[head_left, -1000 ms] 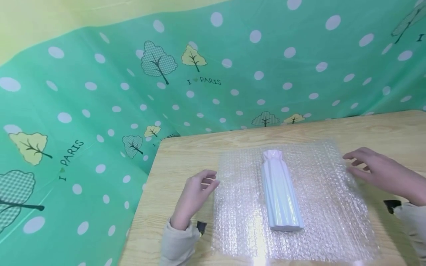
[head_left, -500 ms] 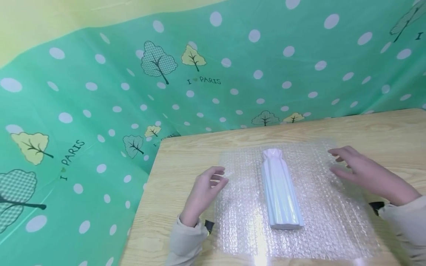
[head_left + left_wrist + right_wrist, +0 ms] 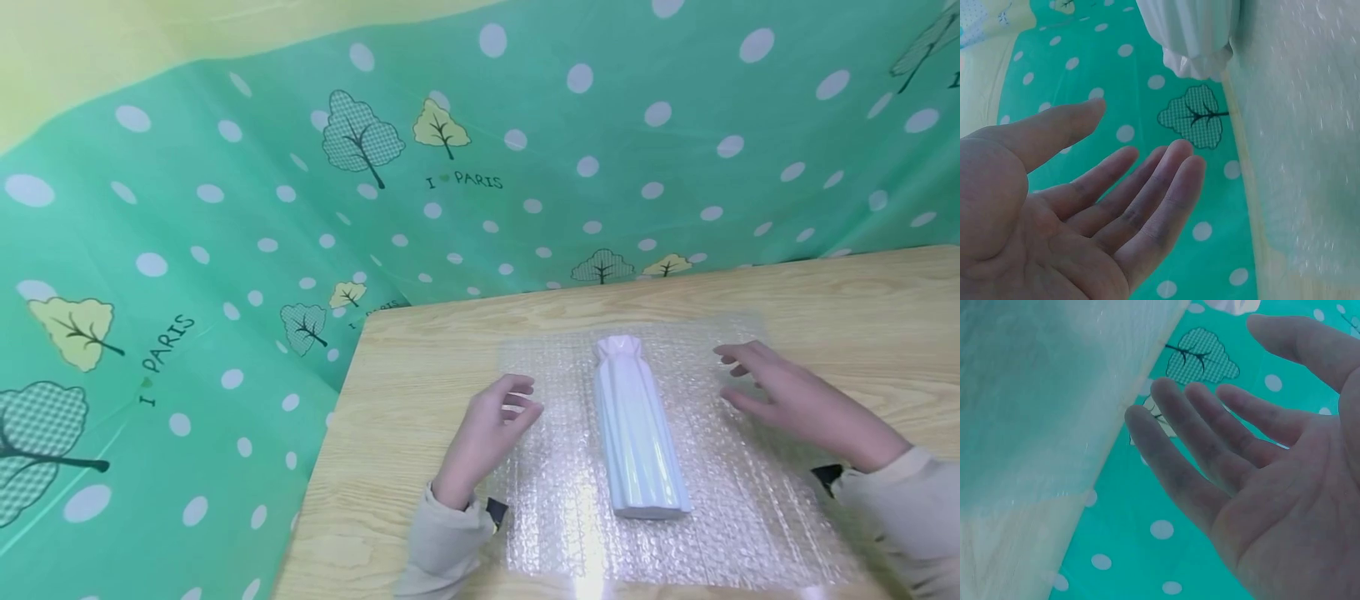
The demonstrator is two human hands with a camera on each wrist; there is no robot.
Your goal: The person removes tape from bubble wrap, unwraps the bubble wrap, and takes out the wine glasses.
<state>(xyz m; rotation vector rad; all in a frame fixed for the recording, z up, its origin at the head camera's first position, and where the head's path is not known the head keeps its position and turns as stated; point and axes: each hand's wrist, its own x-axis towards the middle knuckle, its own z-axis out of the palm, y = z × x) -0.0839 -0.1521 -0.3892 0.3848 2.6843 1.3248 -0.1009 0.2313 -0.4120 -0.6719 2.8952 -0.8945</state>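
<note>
Left hand (image 3: pixel 487 432) and right hand (image 3: pixel 793 400) both hover, fingers relaxed and loosely bent, grasping nothing, either side of the pale vase (image 3: pixel 641 433) lying on bubble wrap (image 3: pixel 738 508)!

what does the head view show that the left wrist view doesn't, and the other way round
Only the head view: the right hand, both sleeves and the vase's full length. Only the left wrist view: the left hand's palm, turned toward the camera. Both: the left hand, part of the vase, bubble wrap, wooden table and dotted green cloth.
</note>
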